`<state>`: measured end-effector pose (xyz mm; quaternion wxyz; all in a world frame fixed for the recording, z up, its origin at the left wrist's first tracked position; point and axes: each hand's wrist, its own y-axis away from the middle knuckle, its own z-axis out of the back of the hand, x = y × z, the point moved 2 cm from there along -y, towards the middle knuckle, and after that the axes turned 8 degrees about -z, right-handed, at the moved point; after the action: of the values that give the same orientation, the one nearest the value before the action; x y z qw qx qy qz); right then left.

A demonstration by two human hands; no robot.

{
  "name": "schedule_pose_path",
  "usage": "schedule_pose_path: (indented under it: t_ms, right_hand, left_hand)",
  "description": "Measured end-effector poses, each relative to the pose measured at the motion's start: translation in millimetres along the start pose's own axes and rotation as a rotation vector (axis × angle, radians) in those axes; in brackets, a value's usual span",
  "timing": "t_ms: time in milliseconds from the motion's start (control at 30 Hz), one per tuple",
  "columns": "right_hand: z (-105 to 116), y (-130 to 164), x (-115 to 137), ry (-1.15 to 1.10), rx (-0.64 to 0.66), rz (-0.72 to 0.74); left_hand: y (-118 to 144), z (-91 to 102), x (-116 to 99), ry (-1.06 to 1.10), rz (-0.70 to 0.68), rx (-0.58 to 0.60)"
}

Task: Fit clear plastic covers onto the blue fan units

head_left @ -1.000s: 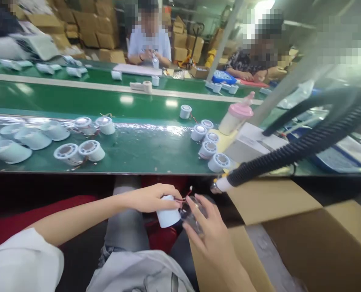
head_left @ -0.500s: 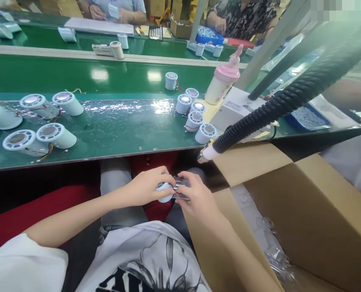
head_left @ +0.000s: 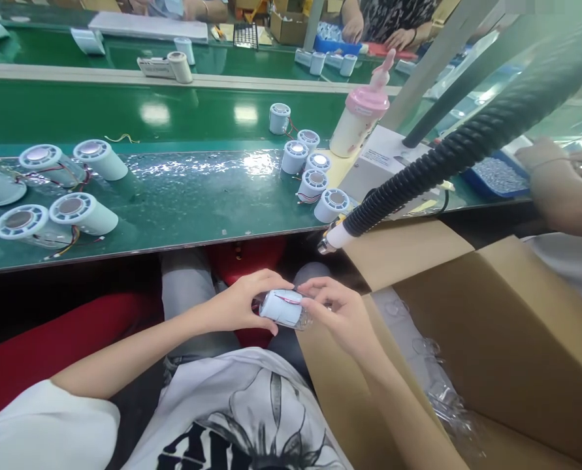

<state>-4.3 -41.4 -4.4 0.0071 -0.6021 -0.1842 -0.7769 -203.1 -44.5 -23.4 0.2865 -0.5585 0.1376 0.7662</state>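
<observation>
a: where do the hands sit?
b: below the table edge [head_left: 173,248], over the lap; left hand [head_left: 239,307] and right hand [head_left: 342,313] at either end of 1 cylinder [head_left: 285,307]

a: and around them?
b: an open box [head_left: 491,339] to the right; 5 cylinders [head_left: 313,176] on the table behind, a bottle [head_left: 356,121] right of those

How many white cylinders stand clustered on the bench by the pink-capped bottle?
5: far one, then, and nearest the edge. A sixth may sit among them, half hidden.
</observation>
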Motion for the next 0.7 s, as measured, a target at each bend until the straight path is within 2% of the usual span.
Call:
schedule_pose_path:
  t_ms: [100, 200, 267, 333, 433, 567, 700]
  right_hand:
    - [4.9, -4.5, -2.4, -0.136, 0.023, -0.041]
    - [7.0, -5.4, -4.0, -0.249, 0.147, -0.025]
    - [6.9, -2.0, -3.3, -0.152, 0.211, 0.095]
    - [6.5, 3.6, -2.4, 0.050, 0.196, 0.250]
    - [6.3, 10.5, -3.7, 0.226, 0.159, 0.363]
    - [7.5, 12.5, -8.5, 0.201, 0.198, 0.326]
    - [7.1, 13.0, -8.5, 0.120, 0.217, 0.277]
  left_hand:
    - [0.1, -2.6, -3.8, 0.209, 0.091, 0.026]
    - [1.4, -4.6, -6.1, 0.372, 0.178, -0.018]
    - [3.6, -5.2, -5.9, 0.479, 0.223, -0.076]
    - [6.3, -5.3, -5.9, 0.554, 0.258, -0.109]
    - [9.6, -4.4, -8.7, 0.545, 0.304, -0.056]
    - [9.4, 1.1, -16.9, 0.385, 0.211, -0.018]
    - [9.0, 4.4, -21.9, 0.363, 0.110, -0.010]
